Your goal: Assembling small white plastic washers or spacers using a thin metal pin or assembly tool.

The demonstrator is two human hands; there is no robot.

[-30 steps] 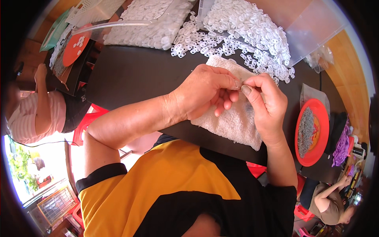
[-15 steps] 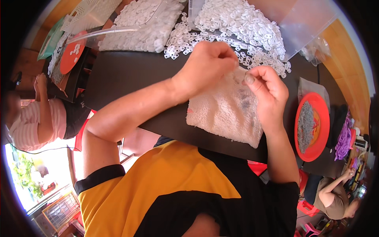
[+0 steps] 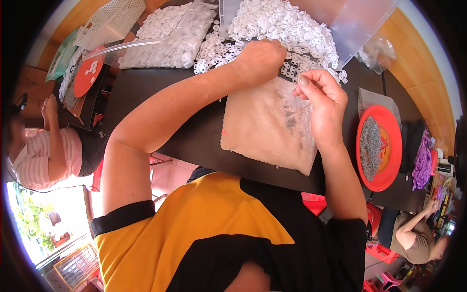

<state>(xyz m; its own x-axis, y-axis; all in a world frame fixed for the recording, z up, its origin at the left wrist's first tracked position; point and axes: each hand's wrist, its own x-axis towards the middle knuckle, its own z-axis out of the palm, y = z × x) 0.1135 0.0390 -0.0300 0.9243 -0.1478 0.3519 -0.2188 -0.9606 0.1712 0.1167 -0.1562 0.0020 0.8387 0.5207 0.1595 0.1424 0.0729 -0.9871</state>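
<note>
Near the far edge of the cloth (image 3: 258,131), the left hand (image 3: 262,59) is curled, the right hand (image 3: 327,100) pinched; contents cannot be told. White pieces (image 3: 287,22) lie heaped and loose; amount finished unclear.

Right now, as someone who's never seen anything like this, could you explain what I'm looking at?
There is no machine here: these are a person's own bare hands, seen from a wide fisheye camera worn on the head and looking down, so edges bend. On the dark, smooth tabletop lie a pale beige towelling cloth with dark smudges and, beyond it, a heap of small white oval pieces with holes. To the right stands a round red dish of small grey pieces. The left hand is by the heap's near side; the right hand is over the cloth's right side, thumb near forefinger. Whether either holds anything, I can't tell.
</note>
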